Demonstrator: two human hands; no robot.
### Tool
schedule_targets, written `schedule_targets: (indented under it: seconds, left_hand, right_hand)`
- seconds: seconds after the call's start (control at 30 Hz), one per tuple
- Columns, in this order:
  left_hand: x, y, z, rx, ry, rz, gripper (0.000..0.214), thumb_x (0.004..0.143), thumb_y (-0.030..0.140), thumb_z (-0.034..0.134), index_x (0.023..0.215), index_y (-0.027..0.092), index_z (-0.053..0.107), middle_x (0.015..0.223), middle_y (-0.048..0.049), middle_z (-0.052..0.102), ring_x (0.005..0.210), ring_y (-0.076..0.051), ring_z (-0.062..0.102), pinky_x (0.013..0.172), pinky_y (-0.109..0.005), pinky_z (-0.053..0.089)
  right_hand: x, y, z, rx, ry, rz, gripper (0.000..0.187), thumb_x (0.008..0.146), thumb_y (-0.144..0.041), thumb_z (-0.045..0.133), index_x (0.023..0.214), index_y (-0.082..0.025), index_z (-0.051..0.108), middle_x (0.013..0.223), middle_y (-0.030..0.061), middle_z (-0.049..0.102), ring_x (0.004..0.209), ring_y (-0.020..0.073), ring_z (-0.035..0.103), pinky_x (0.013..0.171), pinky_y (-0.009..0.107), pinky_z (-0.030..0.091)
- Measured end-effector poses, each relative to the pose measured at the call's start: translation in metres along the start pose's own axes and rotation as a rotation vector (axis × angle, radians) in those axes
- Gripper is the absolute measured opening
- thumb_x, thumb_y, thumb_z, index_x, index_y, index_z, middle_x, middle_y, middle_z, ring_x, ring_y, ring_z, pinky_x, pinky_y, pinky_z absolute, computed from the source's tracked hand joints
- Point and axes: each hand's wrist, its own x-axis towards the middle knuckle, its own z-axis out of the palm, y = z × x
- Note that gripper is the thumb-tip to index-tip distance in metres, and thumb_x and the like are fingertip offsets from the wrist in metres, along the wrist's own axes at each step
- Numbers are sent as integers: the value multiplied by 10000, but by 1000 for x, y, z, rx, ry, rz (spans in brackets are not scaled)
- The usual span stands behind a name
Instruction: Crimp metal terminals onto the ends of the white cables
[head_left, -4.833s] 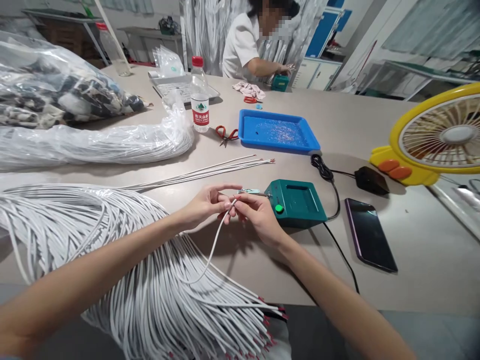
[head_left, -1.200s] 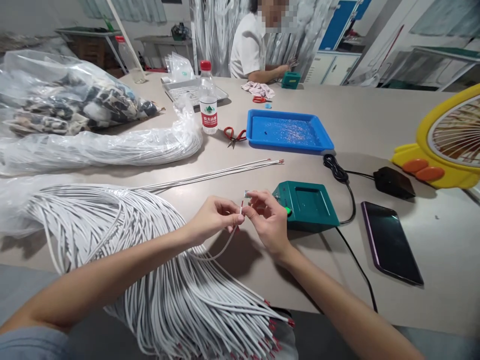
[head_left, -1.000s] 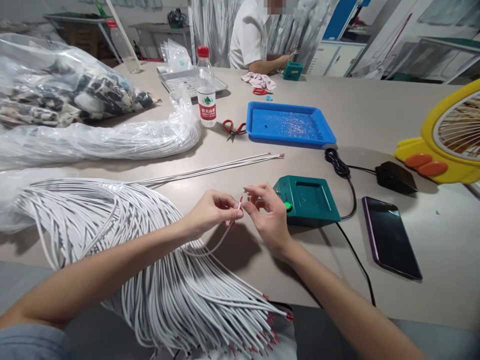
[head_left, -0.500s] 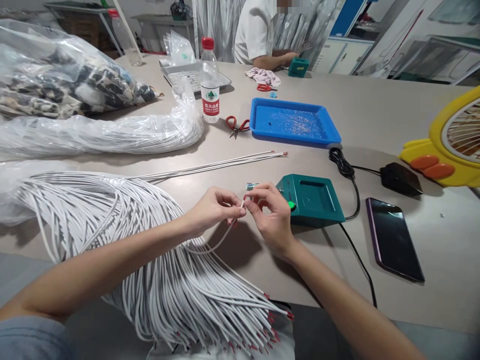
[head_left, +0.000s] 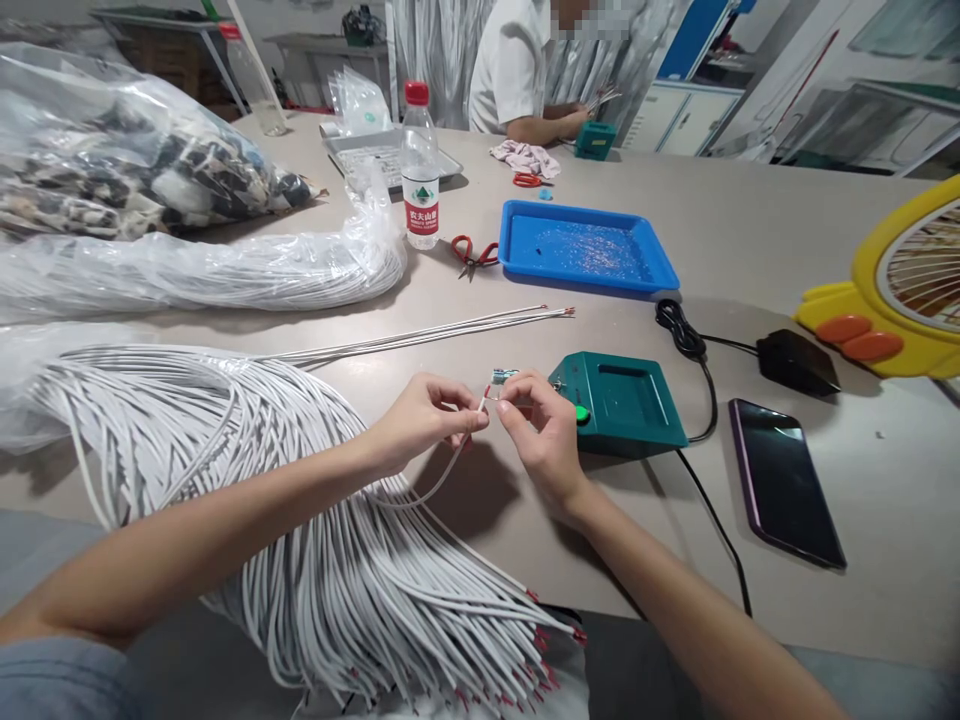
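My left hand [head_left: 424, 420] pinches the end of one white cable [head_left: 442, 475] that curves up from the big bundle of white cables [head_left: 247, 500] lying across the table's near edge. My right hand [head_left: 541, 430] is closed in a pinch at the cable's tip, just left of the green device [head_left: 619, 402] with a green button. A small connector piece [head_left: 501, 376] shows above my right fingers. The two hands almost touch.
Several finished cables [head_left: 442, 332] lie straight behind my hands. A blue tray [head_left: 585, 250], red snips [head_left: 474, 254], a water bottle [head_left: 420, 170], bagged cables [head_left: 202, 275], a black phone [head_left: 784, 480], a black adapter [head_left: 796, 362] and a yellow fan [head_left: 900, 290] stand around. Another person [head_left: 525, 70] works at the far side.
My hands have stayed together at the cable's tip, shifting slightly toward the green device. The view has tilted a little. The bundle and the loose cables have not moved.
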Motion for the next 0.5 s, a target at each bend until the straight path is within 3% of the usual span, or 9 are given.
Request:
schedule_targets:
  seconds: [0.13, 0.33, 0.5]
  left_hand:
    - [0, 1, 1, 24, 19, -3, 258, 649, 315, 765, 632, 94, 633, 522, 5, 558, 468, -83, 526, 479, -198, 385]
    - [-1, -1, 3, 74, 13, 35, 185, 674, 251, 735, 635, 88, 656, 532, -14, 586, 517, -83, 512, 510, -202, 384]
    - [-1, 0, 1, 40, 3, 68, 194, 685, 271, 730, 676, 88, 665, 576, -21, 604, 555, -98, 538, 553, -220, 418]
  right_hand:
    - [2, 2, 0, 128, -51, 134, 180, 854, -334, 542, 899, -180, 623, 858, 44, 562, 717, 123, 536, 538, 229, 430]
    - [4, -1, 4, 172, -77, 147, 186, 812, -312, 614, 697, -168, 597, 713, 13, 561, 642, 108, 503, 562, 238, 426]
    - [4, -1, 2, 134, -107, 168, 224, 845, -334, 569, 697, -168, 542, 674, -3, 524, 603, 96, 464, 556, 234, 401]
